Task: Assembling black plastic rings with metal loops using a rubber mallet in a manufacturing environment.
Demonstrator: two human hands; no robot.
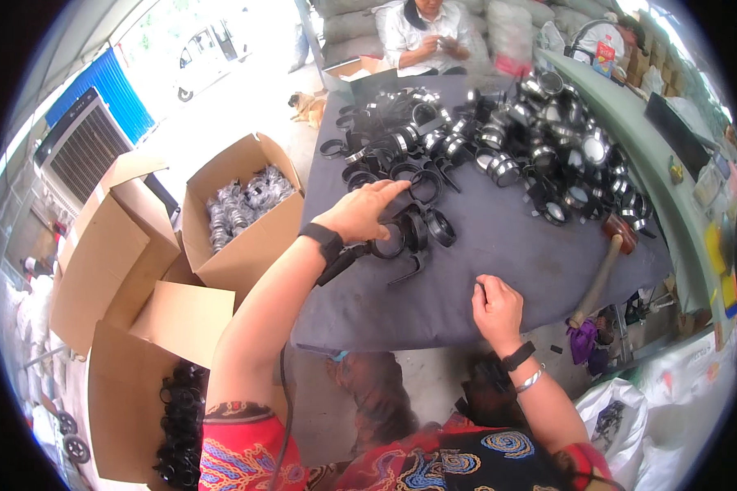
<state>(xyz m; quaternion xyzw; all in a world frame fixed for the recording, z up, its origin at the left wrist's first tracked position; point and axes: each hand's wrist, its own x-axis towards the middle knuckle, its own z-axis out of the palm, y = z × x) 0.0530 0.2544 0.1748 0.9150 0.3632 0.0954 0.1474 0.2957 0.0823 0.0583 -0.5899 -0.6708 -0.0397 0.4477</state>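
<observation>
My left hand [362, 214] reaches over the table with its fingers stretched and apart, beside several black ring-shaped parts with tabs. Its fingertips are next to one black ring [425, 187], and another black ring [390, 240] lies by the thumb; whether they touch cannot be told. Closer to the front edge, my right hand [498, 309] is closed with curled fingers. A small dark bit shows at its fingertips, too small to name. Beyond both hands spreads a big pile of black rings with shiny metal bands [499, 169].
A hammer [604, 266] with a wooden handle lies at the table's right. Cardboard boxes stand on the left, one box [262, 245] holding plastic-wrapped parts. Across the grey table [499, 245] sits another person [434, 41]. A dog [307, 108] lies on the floor behind.
</observation>
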